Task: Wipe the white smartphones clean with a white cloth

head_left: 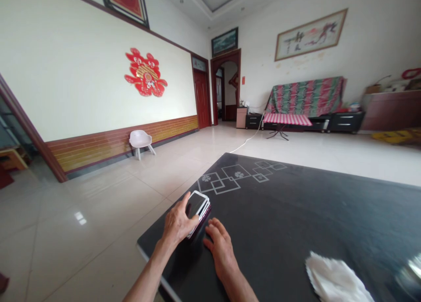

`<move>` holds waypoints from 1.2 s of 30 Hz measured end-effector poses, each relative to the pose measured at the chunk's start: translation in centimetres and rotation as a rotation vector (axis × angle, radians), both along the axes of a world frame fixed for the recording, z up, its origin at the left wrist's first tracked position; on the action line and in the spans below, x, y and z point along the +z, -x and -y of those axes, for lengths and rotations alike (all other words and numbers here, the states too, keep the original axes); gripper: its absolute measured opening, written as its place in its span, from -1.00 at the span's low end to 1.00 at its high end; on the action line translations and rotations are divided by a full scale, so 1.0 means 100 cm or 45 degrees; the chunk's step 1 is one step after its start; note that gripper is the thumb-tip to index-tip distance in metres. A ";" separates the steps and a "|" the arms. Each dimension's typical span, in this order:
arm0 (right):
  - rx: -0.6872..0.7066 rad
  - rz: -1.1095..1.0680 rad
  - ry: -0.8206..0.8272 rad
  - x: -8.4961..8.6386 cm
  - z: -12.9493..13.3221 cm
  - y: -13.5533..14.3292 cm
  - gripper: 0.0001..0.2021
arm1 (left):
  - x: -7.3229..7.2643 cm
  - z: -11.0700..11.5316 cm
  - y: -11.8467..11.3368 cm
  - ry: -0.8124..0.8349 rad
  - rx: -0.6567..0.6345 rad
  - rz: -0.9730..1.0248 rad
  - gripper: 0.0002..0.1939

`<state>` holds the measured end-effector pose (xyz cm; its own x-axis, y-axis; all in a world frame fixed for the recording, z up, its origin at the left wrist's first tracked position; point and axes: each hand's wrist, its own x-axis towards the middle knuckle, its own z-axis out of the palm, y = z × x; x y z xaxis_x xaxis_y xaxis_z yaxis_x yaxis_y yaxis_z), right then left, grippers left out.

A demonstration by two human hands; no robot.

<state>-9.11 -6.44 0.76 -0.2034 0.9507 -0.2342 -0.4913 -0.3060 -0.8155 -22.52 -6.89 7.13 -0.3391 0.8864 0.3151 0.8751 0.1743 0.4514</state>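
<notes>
- The stack of phones (198, 200) sits near the left edge of the black table (305, 214), just short of the pale square pattern (226, 179).
- My left hand (178, 221) is clamped across it, thumb on the side toward my other hand, fingers at the far side.
- My right hand (221, 245) is apart from it, fingers loosely curved and holding nothing, low over the tabletop just beside the stack.
- I judge each piece stiff and thin, light alone but with some heft as a pile.
- The upper ones have white rims and a dark, glossy face; I'd expect glass, so slippery and easily cracked or scratched.
- They lie a little out of line, so the layers could slide over one another; I'd take hold by the long edges, low enough to catch the bottom one, and keep pressure off the screen.
- My hand covers the near end, so I can't tell how many there are, or whether the dark reddish bottom layer is a phone or a case.
</notes>
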 end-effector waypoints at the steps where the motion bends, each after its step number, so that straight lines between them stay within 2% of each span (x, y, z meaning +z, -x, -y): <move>1: -0.026 -0.002 0.008 0.001 -0.001 -0.005 -0.51 | -0.002 0.001 -0.008 -0.017 -0.045 0.019 -0.25; 6: -0.137 -0.017 0.020 0.005 -0.005 -0.044 -0.52 | -0.027 -0.002 -0.060 -0.084 -0.318 0.161 -0.19; 9: -0.168 -0.029 0.006 0.007 -0.006 -0.069 -0.54 | -0.041 -0.006 -0.088 -0.075 -0.369 0.252 -0.19; 13: -0.207 -0.016 -0.018 0.004 -0.004 -0.094 -0.53 | -0.044 -0.009 -0.113 -0.009 -0.442 0.378 -0.20; 17: -0.252 0.019 -0.059 0.002 -0.004 -0.107 -0.52 | -0.040 -0.008 -0.124 -0.025 -0.554 0.556 -0.19; 19: -0.240 0.007 -0.076 0.004 -0.004 -0.110 -0.51 | -0.039 -0.009 -0.124 -0.037 -0.570 0.783 -0.24; 23: -0.191 0.027 -0.095 0.009 -0.004 -0.114 -0.53 | -0.044 -0.021 -0.124 0.111 -0.407 1.574 -0.54; 25: -0.199 0.112 -0.126 0.009 -0.007 -0.116 -0.55 | -0.048 -0.031 -0.127 0.211 -0.339 1.730 -0.62; 29: -0.287 0.290 -0.202 0.009 -0.014 -0.117 -0.61 | -0.055 -0.050 -0.136 0.285 -0.330 1.743 -0.69; 32: -0.434 0.405 -0.258 0.015 -0.011 -0.124 -0.62 | -0.059 -0.055 -0.138 0.246 -0.345 1.677 -0.73; 34: -0.527 0.560 -0.382 0.023 -0.006 -0.136 -0.58 | -0.061 -0.056 -0.137 0.207 -0.365 1.591 -0.72; 36: -0.523 0.943 -0.701 0.030 -0.001 -0.157 -0.58 | -0.062 -0.055 -0.138 0.214 -0.415 1.489 -0.69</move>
